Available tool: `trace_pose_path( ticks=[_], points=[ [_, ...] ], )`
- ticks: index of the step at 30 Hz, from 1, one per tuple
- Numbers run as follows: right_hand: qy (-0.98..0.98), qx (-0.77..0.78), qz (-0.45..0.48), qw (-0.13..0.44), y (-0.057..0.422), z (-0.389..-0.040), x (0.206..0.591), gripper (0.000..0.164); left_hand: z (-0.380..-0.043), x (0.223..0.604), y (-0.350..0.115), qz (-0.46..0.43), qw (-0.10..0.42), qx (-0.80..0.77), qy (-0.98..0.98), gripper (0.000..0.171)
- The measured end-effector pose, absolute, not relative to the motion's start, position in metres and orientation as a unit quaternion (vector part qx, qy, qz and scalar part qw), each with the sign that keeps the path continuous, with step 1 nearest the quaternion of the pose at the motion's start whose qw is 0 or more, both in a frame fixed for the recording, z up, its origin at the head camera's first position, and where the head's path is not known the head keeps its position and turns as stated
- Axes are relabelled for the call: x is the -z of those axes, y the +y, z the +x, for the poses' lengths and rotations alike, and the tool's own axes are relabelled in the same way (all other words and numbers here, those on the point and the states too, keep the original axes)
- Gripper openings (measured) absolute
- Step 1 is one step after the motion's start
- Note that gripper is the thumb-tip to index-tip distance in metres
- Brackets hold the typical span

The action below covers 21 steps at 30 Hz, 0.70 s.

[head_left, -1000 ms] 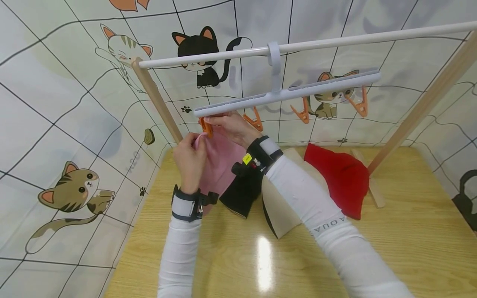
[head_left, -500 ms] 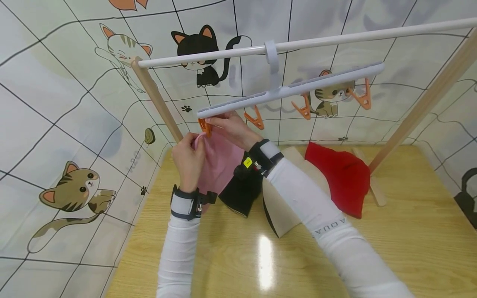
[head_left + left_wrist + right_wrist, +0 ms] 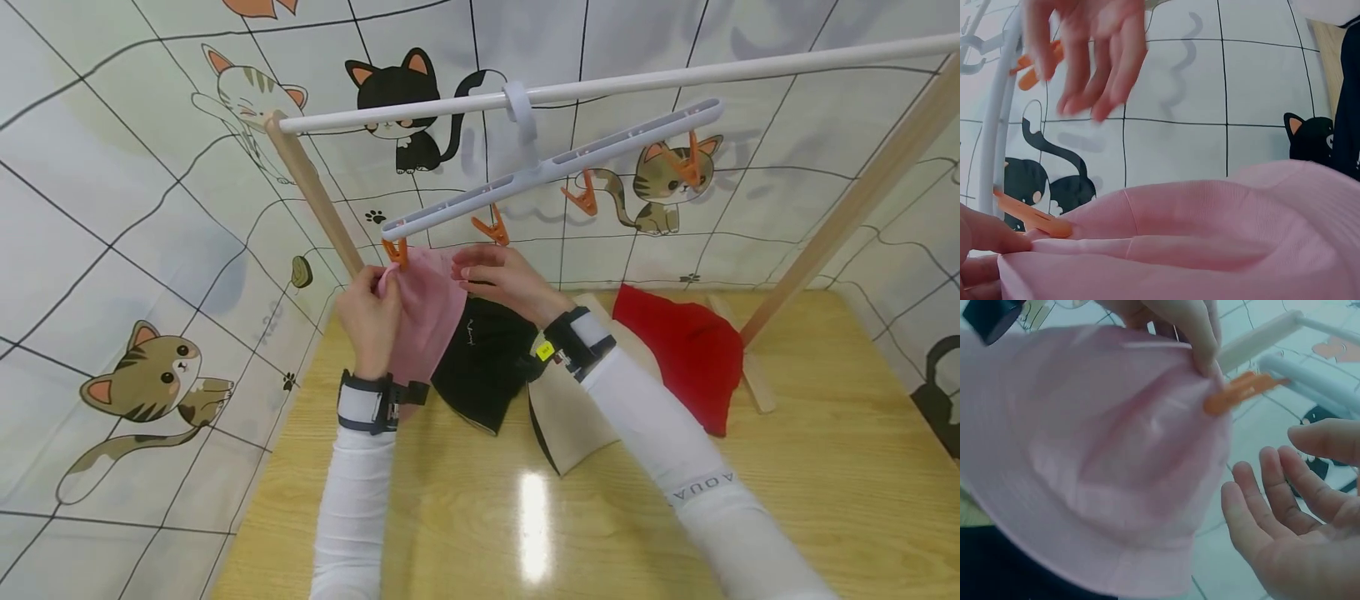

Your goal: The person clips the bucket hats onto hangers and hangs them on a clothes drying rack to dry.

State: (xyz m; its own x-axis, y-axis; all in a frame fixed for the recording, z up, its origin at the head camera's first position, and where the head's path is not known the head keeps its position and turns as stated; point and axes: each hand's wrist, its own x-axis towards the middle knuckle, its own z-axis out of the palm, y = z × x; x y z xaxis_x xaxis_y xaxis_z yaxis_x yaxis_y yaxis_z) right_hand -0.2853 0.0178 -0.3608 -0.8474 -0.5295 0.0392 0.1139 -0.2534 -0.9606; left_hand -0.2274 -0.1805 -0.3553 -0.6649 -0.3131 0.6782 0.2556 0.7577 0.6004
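Leftmost, beyond the gripping hand, a white wall (image 3: 142,267) printed with cartoon cats and a black line grid runs behind everything, and a pale wooden post (image 3: 318,196) stands just behind the grip. The person's left hand (image 3: 367,317) pinches the edge of a pink hat (image 3: 427,317) between thumb and fingers, near the top of its crown. Just above and to the right of that pinch, an orange clip (image 3: 396,252) bites the same part of the hat, whose body drapes down to the right of the grip. The clip is on the low left end of a pale hanger (image 3: 551,169), which tilts upward to the right and hooks over a white rod (image 3: 637,86) above the hands. Below and right of the grip, a black hat (image 3: 480,367) with a small white mark lies on the wooden table (image 3: 450,517). Right of the grip, the right hand (image 3: 510,283) is apart from the cloth, holding nothing, its fingers spread and gently bent. Farther right on the table lie a beige hat (image 3: 570,417), partly hidden by the right forearm, and then a red hat (image 3: 686,358).
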Motion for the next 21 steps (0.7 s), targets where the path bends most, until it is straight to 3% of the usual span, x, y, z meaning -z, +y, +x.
trace_pose_path(
  ticks=[21],
  points=[
    [0.643,0.714,-0.175,0.213,0.088,-0.259,0.418,0.035,-0.235,0.374,-0.202,0.095,0.395,0.354,-0.842,0.02]
  ],
)
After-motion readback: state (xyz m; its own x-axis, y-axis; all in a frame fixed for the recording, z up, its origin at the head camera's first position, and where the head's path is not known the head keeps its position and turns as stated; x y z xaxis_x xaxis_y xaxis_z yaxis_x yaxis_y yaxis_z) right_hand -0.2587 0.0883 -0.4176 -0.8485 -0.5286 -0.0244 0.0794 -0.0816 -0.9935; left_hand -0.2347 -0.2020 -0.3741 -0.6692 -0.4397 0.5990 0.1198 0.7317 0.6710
